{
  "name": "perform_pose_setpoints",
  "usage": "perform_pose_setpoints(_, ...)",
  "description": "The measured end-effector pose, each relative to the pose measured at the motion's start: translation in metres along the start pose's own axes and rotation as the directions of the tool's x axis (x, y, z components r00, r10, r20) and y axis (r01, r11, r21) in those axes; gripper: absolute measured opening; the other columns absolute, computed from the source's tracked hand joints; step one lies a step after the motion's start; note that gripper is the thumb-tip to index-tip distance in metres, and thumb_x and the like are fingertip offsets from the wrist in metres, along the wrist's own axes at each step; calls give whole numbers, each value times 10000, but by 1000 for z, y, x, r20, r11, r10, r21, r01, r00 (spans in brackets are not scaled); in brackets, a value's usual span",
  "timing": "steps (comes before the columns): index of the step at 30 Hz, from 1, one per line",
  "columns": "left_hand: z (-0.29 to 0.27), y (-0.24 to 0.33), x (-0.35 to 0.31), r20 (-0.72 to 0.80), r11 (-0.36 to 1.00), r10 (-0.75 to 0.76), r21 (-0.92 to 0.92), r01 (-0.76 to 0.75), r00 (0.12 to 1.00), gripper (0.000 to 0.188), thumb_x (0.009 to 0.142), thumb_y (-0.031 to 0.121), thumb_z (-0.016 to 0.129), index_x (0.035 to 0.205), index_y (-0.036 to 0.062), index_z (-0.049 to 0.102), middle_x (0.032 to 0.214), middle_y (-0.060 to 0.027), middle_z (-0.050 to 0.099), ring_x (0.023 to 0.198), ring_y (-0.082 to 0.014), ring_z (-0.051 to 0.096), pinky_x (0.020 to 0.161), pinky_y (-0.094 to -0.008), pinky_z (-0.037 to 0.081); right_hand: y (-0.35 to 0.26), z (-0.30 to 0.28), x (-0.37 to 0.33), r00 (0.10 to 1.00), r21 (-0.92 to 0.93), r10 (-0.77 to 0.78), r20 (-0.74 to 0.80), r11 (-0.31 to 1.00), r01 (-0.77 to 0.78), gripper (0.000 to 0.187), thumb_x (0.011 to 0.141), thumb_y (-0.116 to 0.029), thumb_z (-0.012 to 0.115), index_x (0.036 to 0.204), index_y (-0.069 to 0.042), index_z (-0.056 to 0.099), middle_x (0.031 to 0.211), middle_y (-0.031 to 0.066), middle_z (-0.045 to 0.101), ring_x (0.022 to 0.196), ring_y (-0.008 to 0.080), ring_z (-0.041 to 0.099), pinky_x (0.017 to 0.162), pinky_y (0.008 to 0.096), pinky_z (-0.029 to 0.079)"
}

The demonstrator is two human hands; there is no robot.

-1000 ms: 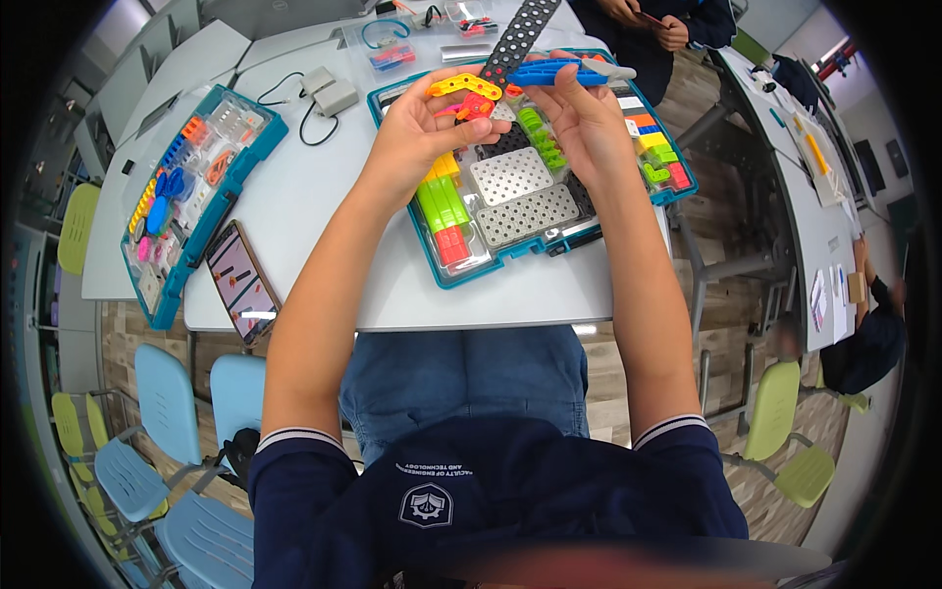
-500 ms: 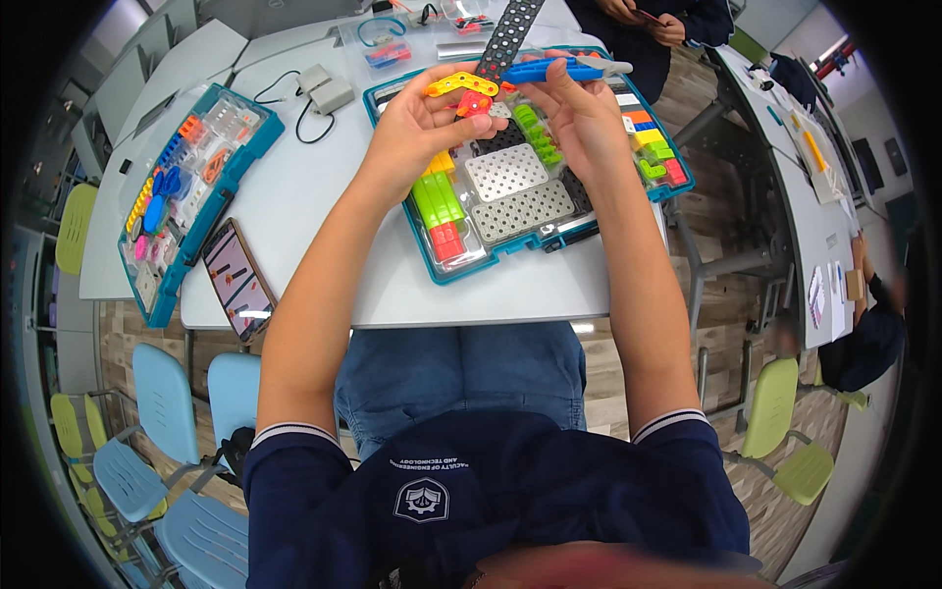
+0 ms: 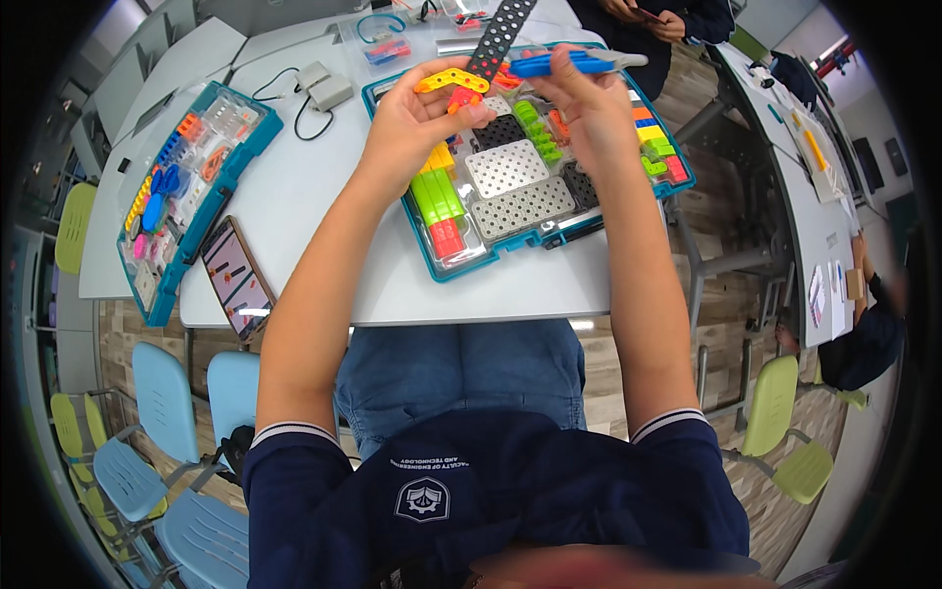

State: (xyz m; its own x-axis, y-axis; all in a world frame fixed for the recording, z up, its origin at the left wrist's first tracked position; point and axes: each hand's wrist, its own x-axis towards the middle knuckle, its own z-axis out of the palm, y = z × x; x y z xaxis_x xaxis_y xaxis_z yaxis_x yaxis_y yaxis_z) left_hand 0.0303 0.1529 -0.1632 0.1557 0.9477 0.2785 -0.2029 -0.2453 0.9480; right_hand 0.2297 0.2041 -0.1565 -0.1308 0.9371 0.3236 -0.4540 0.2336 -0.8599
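My left hand (image 3: pixel 404 126) pinches a small building-kit assembly. It joins a yellow angled beam (image 3: pixel 451 80) with holes, a red connector piece (image 3: pixel 465 98) and a long black perforated strip (image 3: pixel 503 37) that points up and away. In my right hand (image 3: pixel 597 116) is a blue-handled tool (image 3: pixel 549 65) with a grey tip turned to the right; its exact kind is unclear. A gap separates my right fingers from the assembly. Both hands hover over an open teal parts case (image 3: pixel 478 271), where a white perforated plate (image 3: pixel 505 169), a grey perforated plate (image 3: pixel 522 207) and green pieces (image 3: pixel 537 130) lie.
A second teal case (image 3: pixel 265 130) of parts stands at the left, beside a phone (image 3: pixel 237 278) on the table (image 3: pixel 392 294). Behind them sit a grey box with a cable (image 3: pixel 324 86) and a clear tray (image 3: pixel 378 49). Another person's hands (image 3: pixel 648 22) are at the far side.
My right hand has shifted slightly to the right and up with the blue tool, widening its gap from the assembly. My left hand has moved slightly left, still gripping the assembly.
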Motion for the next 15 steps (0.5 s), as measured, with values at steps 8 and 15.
perform_pose_setpoints(8, -7, 7, 1, -103, 995, 2, -98, -12, 995, 523, 872, 15, 648, 1327, -10, 391, 1127, -169, 634, 968, -235, 677, 814, -353, 578, -27, -31, 14, 976, -17, -77, -202, 997, 75, 342, 848, -233, 726, 1030, 10, 569, 933, 82, 628, 855, 209, 653, 806, 357, 559)
perform_pose_setpoints(15, -17, 8, 5, -135, 992, 91, -69, -101, 987, 552, 835, 9, 689, 1318, -17, 423, 1097, -158, 641, 990, -244, 678, 856, -330, 556, -28, -42, 19, 967, -71, -54, -248, 997, 37, 274, 876, -194, 677, 1005, 43, 630, 944, 140, 656, 933, 224, 649, 881, 378, 529)
